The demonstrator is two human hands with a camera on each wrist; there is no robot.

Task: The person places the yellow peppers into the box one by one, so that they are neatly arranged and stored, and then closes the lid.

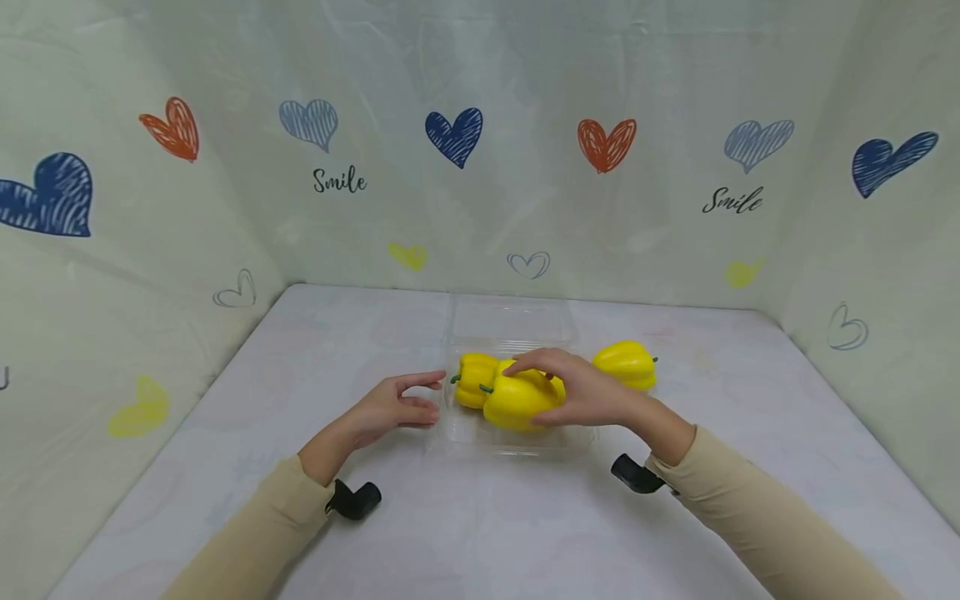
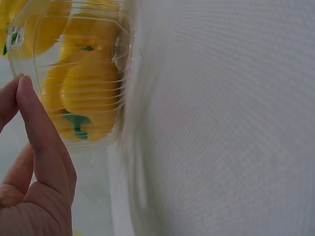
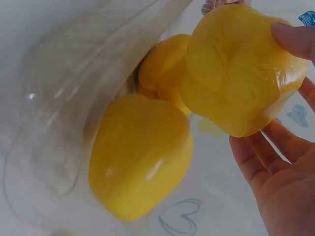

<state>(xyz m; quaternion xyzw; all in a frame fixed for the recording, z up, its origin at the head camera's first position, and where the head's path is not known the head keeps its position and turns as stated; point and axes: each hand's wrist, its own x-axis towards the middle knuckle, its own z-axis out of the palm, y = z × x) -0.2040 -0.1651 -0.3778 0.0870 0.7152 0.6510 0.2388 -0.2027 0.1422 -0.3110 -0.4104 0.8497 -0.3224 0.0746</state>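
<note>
Right hand (image 1: 585, 392) has thumb and fingers around a yellow pepper (image 1: 517, 406) over the clear container (image 1: 517, 452), right and near of another pepper (image 1: 474, 375). Left hand (image 1: 384, 410) is relaxed, fingertips at the container's left edge — not clenched. My guess: light, firm, slick skin — cup the fat middle, skip the stem (image 1: 486, 388). It points left; long axis runs roughly left-right.

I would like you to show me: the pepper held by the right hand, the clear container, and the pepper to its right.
Held pepper (image 3: 238, 73): right wrist view, its lobed end.
Clear container (image 1: 468, 428): head view, bare near-left part.
Outside pepper (image 1: 625, 365): head view, middle of its side.
</note>
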